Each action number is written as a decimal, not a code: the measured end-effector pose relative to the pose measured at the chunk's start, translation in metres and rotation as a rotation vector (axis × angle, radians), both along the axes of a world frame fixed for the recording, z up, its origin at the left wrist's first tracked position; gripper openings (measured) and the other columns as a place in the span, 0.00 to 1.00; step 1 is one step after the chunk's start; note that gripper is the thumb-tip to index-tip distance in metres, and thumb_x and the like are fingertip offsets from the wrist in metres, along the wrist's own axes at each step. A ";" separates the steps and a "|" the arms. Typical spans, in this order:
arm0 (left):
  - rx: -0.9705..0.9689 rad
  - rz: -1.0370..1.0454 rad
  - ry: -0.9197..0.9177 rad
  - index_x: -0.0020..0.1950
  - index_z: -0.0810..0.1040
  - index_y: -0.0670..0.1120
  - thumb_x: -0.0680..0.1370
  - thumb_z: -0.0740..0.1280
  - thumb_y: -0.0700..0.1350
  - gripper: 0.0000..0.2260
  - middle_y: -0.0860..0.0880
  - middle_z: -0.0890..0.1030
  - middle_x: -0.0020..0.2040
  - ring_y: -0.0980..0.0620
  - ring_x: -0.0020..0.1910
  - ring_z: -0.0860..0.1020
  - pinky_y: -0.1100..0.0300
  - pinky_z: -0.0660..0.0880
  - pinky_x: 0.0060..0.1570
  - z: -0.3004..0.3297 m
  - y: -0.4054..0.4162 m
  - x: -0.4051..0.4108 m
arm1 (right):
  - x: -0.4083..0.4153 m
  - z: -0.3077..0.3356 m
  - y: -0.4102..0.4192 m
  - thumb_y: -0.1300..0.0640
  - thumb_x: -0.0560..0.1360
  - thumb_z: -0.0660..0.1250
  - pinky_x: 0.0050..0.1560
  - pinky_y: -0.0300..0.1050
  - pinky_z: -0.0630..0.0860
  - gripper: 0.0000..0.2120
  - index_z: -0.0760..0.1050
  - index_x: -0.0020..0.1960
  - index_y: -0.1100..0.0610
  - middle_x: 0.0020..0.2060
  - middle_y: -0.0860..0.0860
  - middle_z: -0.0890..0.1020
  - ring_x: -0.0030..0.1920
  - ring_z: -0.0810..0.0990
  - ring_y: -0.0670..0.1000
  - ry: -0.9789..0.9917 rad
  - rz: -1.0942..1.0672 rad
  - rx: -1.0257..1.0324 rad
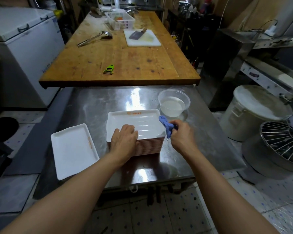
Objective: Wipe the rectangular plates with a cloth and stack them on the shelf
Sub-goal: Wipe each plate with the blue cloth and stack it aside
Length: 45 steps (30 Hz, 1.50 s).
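Plates are seen on a steel tabletop (95,102) at the centre of the frame. At lower left, a single white rectangular plate (74,151) lies flat, apart from the stack of plates (137,127) beside it. The near left edge of the stack is pressed by the left hand (124,141), its fingers relaxed and close together. Just right of the stack, a blue cloth (167,125) is pinched in the curled fingers of the right hand (181,132). Behind it, a clear tub of water (174,103) is set.

Single plate (74,150) left of stack (147,146), bowl (174,104) seemingly behind
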<state>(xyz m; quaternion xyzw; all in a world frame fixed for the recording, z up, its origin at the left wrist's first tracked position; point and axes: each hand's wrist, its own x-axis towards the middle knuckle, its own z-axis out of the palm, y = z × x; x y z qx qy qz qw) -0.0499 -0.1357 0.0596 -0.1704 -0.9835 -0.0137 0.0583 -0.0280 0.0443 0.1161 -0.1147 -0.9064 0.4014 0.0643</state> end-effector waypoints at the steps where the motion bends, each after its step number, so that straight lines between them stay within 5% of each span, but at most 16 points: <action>1: 0.010 -0.030 0.040 0.50 0.79 0.44 0.71 0.72 0.47 0.11 0.47 0.78 0.53 0.46 0.55 0.75 0.53 0.70 0.44 -0.002 0.000 -0.001 | 0.001 -0.002 0.001 0.66 0.74 0.60 0.50 0.54 0.77 0.10 0.79 0.50 0.62 0.44 0.59 0.82 0.46 0.79 0.58 0.000 -0.007 -0.001; 4: 0.025 -0.052 0.116 0.33 0.81 0.43 0.59 0.79 0.37 0.09 0.49 0.80 0.35 0.46 0.36 0.79 0.58 0.69 0.26 -0.009 0.001 -0.001 | 0.006 -0.005 0.004 0.66 0.74 0.60 0.48 0.53 0.77 0.10 0.79 0.50 0.62 0.44 0.58 0.82 0.46 0.79 0.57 -0.001 -0.016 -0.006; 9: 0.034 -0.049 0.159 0.27 0.79 0.44 0.55 0.78 0.32 0.11 0.49 0.78 0.27 0.48 0.31 0.78 0.63 0.66 0.23 -0.001 0.004 0.003 | 0.011 -0.006 0.005 0.66 0.75 0.60 0.49 0.54 0.77 0.10 0.78 0.51 0.63 0.44 0.58 0.82 0.46 0.79 0.57 0.013 -0.015 -0.041; 18: 0.147 -0.009 0.205 0.31 0.75 0.45 0.59 0.79 0.37 0.13 0.48 0.75 0.24 0.46 0.20 0.74 0.63 0.59 0.23 0.026 -0.005 0.003 | 0.010 0.007 0.008 0.68 0.75 0.58 0.47 0.50 0.78 0.13 0.78 0.53 0.59 0.45 0.55 0.81 0.45 0.79 0.53 0.102 -0.112 -0.112; 24: 0.503 0.116 0.225 0.45 0.77 0.45 0.76 0.67 0.49 0.07 0.44 0.81 0.36 0.40 0.35 0.77 0.56 0.68 0.33 0.073 -0.004 0.006 | 0.008 0.037 0.003 0.66 0.76 0.61 0.48 0.41 0.74 0.14 0.78 0.58 0.58 0.50 0.54 0.80 0.48 0.78 0.50 0.280 -0.146 -0.121; 32: 1.229 0.245 -0.064 0.42 0.79 0.43 0.78 0.66 0.46 0.09 0.45 0.82 0.38 0.48 0.37 0.79 0.52 0.75 0.42 0.127 -0.013 0.020 | 0.002 0.103 -0.028 0.63 0.74 0.66 0.49 0.37 0.72 0.13 0.78 0.58 0.59 0.50 0.53 0.76 0.47 0.75 0.46 0.595 -0.029 -0.057; 40: 1.353 0.214 -0.073 0.38 0.77 0.47 0.77 0.66 0.43 0.08 0.48 0.81 0.35 0.52 0.34 0.77 0.52 0.75 0.42 0.148 -0.017 0.039 | -0.009 0.128 -0.068 0.49 0.72 0.64 0.47 0.51 0.72 0.19 0.76 0.62 0.51 0.52 0.56 0.73 0.53 0.72 0.57 0.711 0.034 0.353; 45: 1.329 0.205 -0.035 0.38 0.76 0.48 0.78 0.65 0.44 0.08 0.47 0.81 0.36 0.52 0.35 0.77 0.54 0.74 0.39 0.158 -0.016 0.051 | -0.014 0.130 -0.085 0.50 0.72 0.57 0.57 0.54 0.67 0.18 0.70 0.60 0.52 0.60 0.53 0.73 0.58 0.71 0.55 0.776 0.161 0.246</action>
